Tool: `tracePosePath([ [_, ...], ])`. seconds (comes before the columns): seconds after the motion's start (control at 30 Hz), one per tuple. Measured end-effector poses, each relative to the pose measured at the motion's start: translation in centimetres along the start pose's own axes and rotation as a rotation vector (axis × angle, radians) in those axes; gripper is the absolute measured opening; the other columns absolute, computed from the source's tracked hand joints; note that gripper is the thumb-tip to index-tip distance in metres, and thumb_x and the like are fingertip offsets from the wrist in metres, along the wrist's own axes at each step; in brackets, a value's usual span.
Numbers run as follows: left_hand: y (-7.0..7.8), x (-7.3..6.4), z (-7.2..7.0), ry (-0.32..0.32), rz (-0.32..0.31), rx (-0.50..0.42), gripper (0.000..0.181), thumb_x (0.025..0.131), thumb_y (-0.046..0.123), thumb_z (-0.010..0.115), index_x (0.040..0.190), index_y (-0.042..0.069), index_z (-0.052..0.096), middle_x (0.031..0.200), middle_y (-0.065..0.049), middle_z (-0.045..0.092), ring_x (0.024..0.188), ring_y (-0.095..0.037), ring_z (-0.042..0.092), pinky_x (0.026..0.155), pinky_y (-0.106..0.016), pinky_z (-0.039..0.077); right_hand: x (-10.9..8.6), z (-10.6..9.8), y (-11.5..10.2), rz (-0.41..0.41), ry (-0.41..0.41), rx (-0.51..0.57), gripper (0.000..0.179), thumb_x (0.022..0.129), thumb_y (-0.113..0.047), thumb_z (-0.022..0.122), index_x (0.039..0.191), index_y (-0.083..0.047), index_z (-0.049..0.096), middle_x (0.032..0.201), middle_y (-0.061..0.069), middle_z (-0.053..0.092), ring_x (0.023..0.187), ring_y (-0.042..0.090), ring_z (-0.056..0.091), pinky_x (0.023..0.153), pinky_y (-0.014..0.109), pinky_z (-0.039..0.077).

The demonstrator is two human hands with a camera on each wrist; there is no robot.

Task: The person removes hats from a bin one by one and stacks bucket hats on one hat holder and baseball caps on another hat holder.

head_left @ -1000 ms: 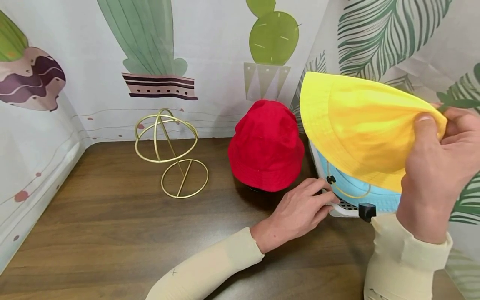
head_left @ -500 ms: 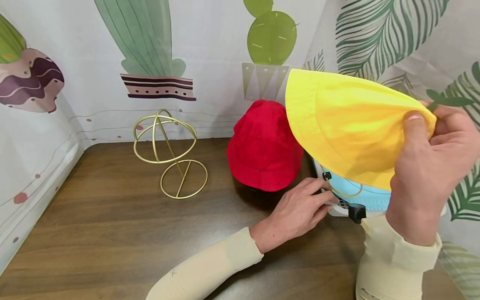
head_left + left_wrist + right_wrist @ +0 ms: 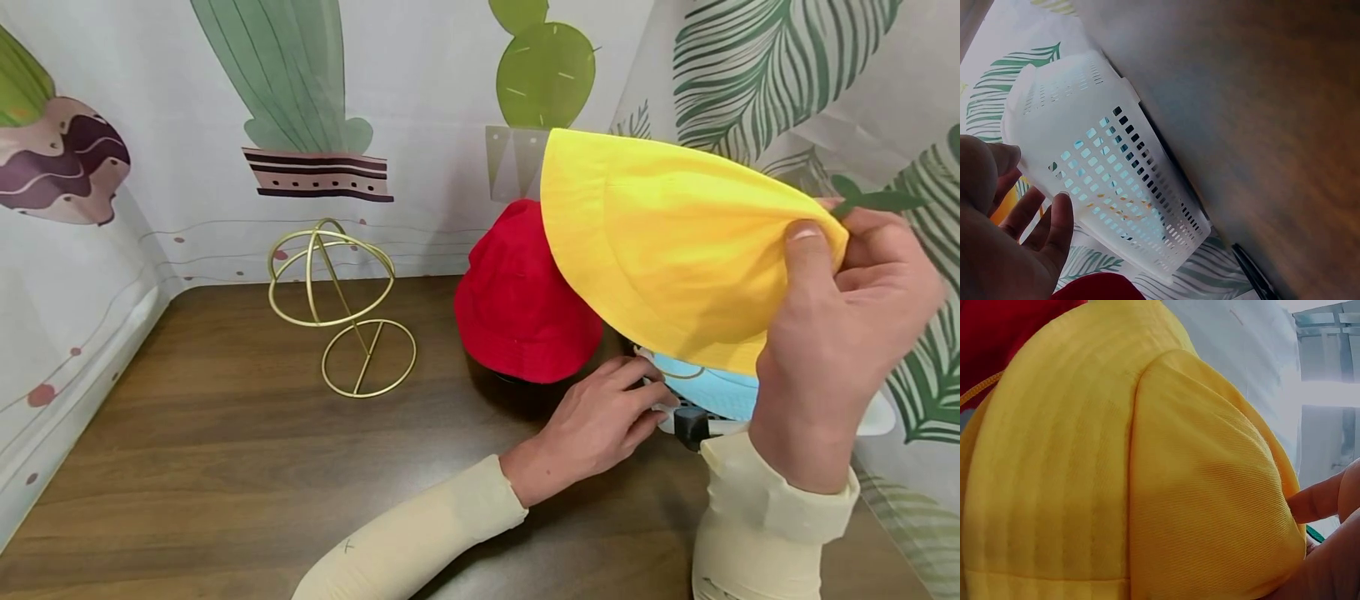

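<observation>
My right hand [image 3: 847, 325] pinches the crown of a yellow bucket hat [image 3: 675, 242] and holds it up above the basket, brim to the left. A green leaf-like piece [image 3: 881, 200] sticks out at the crown's tip. In the right wrist view the hat's stitched brim [image 3: 1054, 462] fills much of the picture. With its fingers at the rim, my left hand [image 3: 592, 417] holds the near left corner of a white perforated basket [image 3: 1104, 150]. Inside the basket lies a light blue hat [image 3: 705, 387], partly hidden by the yellow one.
A red bucket hat [image 3: 517, 308] sits on a dark stand just left of the basket, partly covered by the yellow brim in the head view. Farther left stands a bare gold wire hat stand [image 3: 330, 317]. Patterned cloth [image 3: 435, 100] hangs behind the wooden table [image 3: 225, 467].
My right hand has moved left with the yellow hat, whose brim now overlaps the red hat in the head view. My left hand has stayed at the basket rim.
</observation>
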State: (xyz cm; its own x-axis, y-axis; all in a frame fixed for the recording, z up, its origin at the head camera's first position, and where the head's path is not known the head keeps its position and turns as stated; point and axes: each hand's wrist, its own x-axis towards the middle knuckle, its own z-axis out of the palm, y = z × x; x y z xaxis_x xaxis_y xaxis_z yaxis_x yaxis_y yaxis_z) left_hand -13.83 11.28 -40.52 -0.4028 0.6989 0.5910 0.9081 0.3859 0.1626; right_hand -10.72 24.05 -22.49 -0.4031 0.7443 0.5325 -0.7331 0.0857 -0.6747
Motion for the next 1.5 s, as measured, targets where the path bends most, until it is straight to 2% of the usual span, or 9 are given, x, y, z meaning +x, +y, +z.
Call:
tracePosePath([
  [0.27,-0.1,-0.1,-0.4,-0.033,-0.007,-0.012,0.019,0.106,0.028,0.065,0.121,0.028,0.078,0.130,0.007,0.062,0.129,-0.010,0.054,0.112,-0.016,0.039,-0.7,0.5,-0.1,0.012,-0.036,0.034,0.011,0.087,0.012,0.068,0.078,0.008,0.063,0.072,0.017,0.060,0.073,0.032,0.059,0.086,0.036,0.058],
  [0.43,-0.3,-0.2,-1.4,-0.131,-0.013,-0.046,0.026,0.105,0.027,0.065,0.129,0.027,0.075,0.137,0.009,0.059,0.133,-0.008,0.050,0.113,-0.015,0.037,-0.9,0.5,-0.1,0.013,-0.060,0.026,0.010,0.089,0.010,0.069,0.080,0.008,0.065,0.076,0.018,0.062,0.077,0.033,0.061,0.087,0.036,0.058],
  [0.63,-0.4,-0.5,-4.7,-0.240,0.004,-0.108,0.029,0.105,0.027,0.064,0.133,0.023,0.068,0.133,0.011,0.060,0.111,-0.003,0.058,0.097,-0.014,0.046,-0.8,0.2,0.4,-0.046,-0.115,-0.022,0.015,0.092,0.009,0.065,0.079,0.000,0.067,0.075,0.015,0.061,0.077,0.033,0.062,0.088,0.037,0.058],
  [0.77,-0.6,-0.8,-7.5,-0.242,0.066,-0.188,0.025,0.105,0.026,0.065,0.129,0.022,0.068,0.121,0.012,0.062,0.093,-0.001,0.058,0.083,-0.011,0.046,-0.6,0.3,0.4,-0.031,-0.095,-0.014,0.017,0.091,0.010,0.065,0.077,0.000,0.065,0.071,0.012,0.056,0.075,0.031,0.060,0.089,0.036,0.058],
  [0.93,-1.5,-0.8,-10.5,-0.080,0.229,-0.303,0.008,0.103,0.025,0.068,0.107,0.018,0.069,0.098,0.011,0.065,0.083,0.001,0.056,0.077,-0.009,0.042,-0.7,0.9,-0.2,0.009,-0.043,0.036,0.017,0.088,0.015,0.063,0.074,0.004,0.061,0.067,0.011,0.052,0.072,0.029,0.057,0.091,0.035,0.057],
  [1.07,-3.0,-0.7,-12.2,0.180,0.312,-0.376,0.019,0.099,0.018,0.071,0.082,0.016,0.062,0.074,0.008,0.057,0.067,-0.001,0.048,0.065,-0.013,0.039,-0.9,1.2,-0.5,0.041,-0.016,0.080,0.013,0.087,0.017,0.062,0.076,0.010,0.060,0.067,0.012,0.053,0.074,0.030,0.058,0.090,0.035,0.056],
  [1.2,-4.2,-0.5,-13.2,0.454,0.310,-0.459,0.035,0.099,0.015,0.066,0.069,0.014,0.047,0.063,0.004,0.045,0.060,-0.006,0.041,0.056,-0.021,0.036,-0.7,1.0,-0.4,0.064,-0.001,0.110,0.010,0.086,0.018,0.062,0.078,0.013,0.061,0.070,0.015,0.056,0.080,0.033,0.060,0.091,0.037,0.056],
  [1.33,-4.8,-0.5,-13.4,0.619,0.137,-0.493,0.039,0.099,0.034,0.069,0.078,0.011,0.045,0.074,0.000,0.050,0.070,-0.010,0.048,0.061,-0.029,0.044,-0.2,0.7,-0.3,0.098,0.024,0.176,0.010,0.084,0.021,0.063,0.077,0.015,0.058,0.071,0.016,0.055,0.085,0.036,0.061,0.092,0.039,0.056],
  [1.5,-4.7,-0.5,-13.2,0.597,-0.160,-0.538,0.061,0.081,0.040,0.082,0.119,0.005,0.049,0.115,-0.006,0.058,0.106,-0.019,0.058,0.080,-0.042,0.055,0.1,0.5,-0.2,0.120,0.022,0.229,0.012,0.082,0.022,0.064,0.076,0.018,0.055,0.073,0.018,0.054,0.088,0.037,0.061,0.093,0.041,0.055],
])
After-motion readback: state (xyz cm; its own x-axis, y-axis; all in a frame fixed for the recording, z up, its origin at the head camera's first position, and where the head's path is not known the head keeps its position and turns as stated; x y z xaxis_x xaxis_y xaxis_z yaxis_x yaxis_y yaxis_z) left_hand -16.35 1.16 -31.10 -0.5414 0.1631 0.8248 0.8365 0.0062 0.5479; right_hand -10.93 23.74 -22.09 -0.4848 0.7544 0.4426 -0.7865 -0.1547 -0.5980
